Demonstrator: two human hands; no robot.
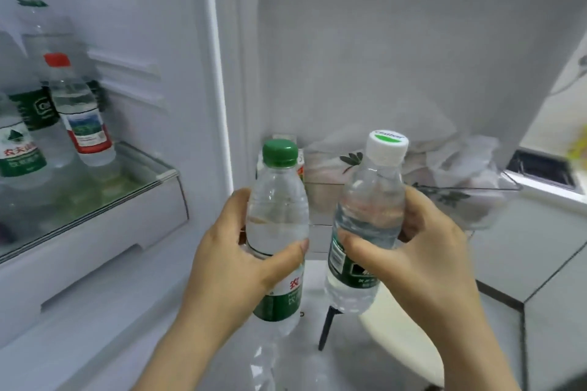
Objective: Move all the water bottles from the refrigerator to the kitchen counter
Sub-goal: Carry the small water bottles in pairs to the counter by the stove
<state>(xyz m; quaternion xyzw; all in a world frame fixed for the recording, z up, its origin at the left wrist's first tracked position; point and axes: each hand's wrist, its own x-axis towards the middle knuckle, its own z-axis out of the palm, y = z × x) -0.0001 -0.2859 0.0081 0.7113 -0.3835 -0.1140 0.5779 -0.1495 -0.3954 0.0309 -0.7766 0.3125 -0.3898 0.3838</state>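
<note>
So, left hand (235, 259): gripping green-cap bottle (278, 209)
right hand (424, 247): gripping white-cap bottle (371, 200)
risk: chilled bottles could slip, one-handed grips

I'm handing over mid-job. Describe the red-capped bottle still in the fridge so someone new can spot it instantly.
Look at the open refrigerator's glass shelf on the left of the view, where several water bottles stand together. The red-capped bottle stands at the right of that group. It alone has a red cap and a red-and-white label; the green-labelled bottles beside it do not.
</note>
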